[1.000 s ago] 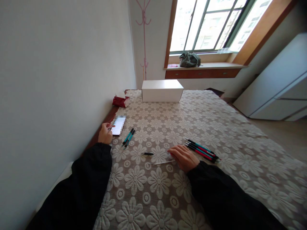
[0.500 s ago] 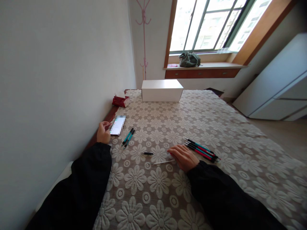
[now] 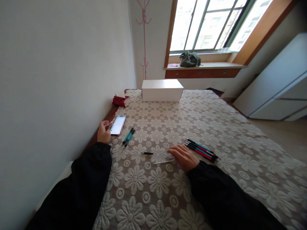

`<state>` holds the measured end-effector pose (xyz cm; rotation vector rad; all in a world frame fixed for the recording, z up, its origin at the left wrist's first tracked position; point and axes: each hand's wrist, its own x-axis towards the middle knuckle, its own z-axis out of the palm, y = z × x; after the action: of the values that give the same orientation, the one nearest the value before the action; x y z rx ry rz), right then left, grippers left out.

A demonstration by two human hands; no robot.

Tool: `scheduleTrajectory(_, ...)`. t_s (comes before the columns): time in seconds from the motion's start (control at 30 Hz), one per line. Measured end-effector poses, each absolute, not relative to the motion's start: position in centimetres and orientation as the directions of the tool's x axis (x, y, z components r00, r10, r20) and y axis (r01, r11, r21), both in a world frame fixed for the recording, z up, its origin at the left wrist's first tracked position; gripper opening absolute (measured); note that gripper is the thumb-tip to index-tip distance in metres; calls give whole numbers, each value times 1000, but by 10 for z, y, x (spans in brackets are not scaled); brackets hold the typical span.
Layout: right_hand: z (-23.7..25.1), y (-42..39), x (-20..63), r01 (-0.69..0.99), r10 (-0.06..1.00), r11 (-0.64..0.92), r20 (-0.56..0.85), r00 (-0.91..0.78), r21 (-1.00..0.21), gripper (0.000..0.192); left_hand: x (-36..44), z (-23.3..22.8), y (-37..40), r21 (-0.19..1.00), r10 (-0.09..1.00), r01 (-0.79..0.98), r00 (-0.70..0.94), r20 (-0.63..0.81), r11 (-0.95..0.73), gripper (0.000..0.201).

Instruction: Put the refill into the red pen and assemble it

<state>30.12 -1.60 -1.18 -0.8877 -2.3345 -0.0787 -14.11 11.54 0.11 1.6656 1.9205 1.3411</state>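
Observation:
My left hand rests at the table's left edge, its fingers loosely curled beside a lit phone lying flat; the thumb is at the phone's near edge. Two teal pens lie just right of the phone. My right hand lies palm down on the flowered tablecloth, holding nothing, fingers spread. A thin white refill lies at its fingertips and a small black pen part sits a little further left. A bundle of several red and teal pens lies right behind this hand.
A white box stands at the table's far end, with a red tissue pack to its left. The wall runs close along the left edge. A window sill with a grey bag and a white cabinet lie beyond.
My left hand drew back slightly from the phone screen and its fingers lifted off. The right hand has stayed in place.

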Motion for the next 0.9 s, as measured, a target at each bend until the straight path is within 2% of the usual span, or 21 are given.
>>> scheduleTrajectory(0.33,-10,-16,301,622,585,766,576,-571,-162,35,-146,0,116,744,900,668,-311,305,-21,41)
scheduleTrajectory(0.5,-9,-16,301,623,575,769,584,-573,-145,32,-144,0,116,734,897,678,-299,326,-41,47)
scheduleTrajectory(0.77,-13,-16,302,620,591,765,571,-570,-173,34,-147,-2,118,738,902,674,-292,317,-41,40)
scheduleTrajectory(0.9,-12,-16,301,621,587,767,569,-577,-162,34,-144,0,117,743,884,665,-305,354,-68,46)
